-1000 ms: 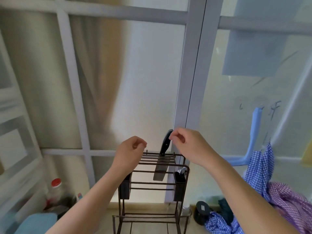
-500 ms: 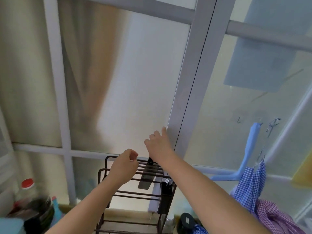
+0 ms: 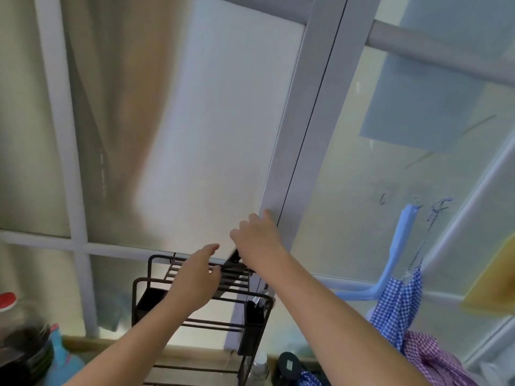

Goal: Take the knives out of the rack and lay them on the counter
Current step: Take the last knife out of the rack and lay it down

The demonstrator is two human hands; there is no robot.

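Note:
A dark wire rack (image 3: 142, 285) stands at the bottom centre against the frosted window. One knife sits in its top slots; only a short piece of the black handle (image 3: 235, 258) shows. My right hand (image 3: 257, 242) lies over that handle with its fingers straight and pointing up along the window frame; the thumb is hidden. My left hand (image 3: 195, 280) hovers over the rack's top bars just left of the knife, fingers loosely spread, holding nothing. The blade is mostly hidden behind my hands and the bars.
Black caddies hang on the rack at the left (image 3: 149, 302) and right (image 3: 252, 327). A red-capped bottle (image 3: 8, 300) and a blue bottle (image 3: 60, 349) stand at the lower left. A blue hanger (image 3: 401, 246) and checked cloths (image 3: 398, 310) hang at the right.
My right hand went from pinching the handle's tip to lying flat over the handle. My left hand opened from a loose fist. The view tilted and drew closer to the rack.

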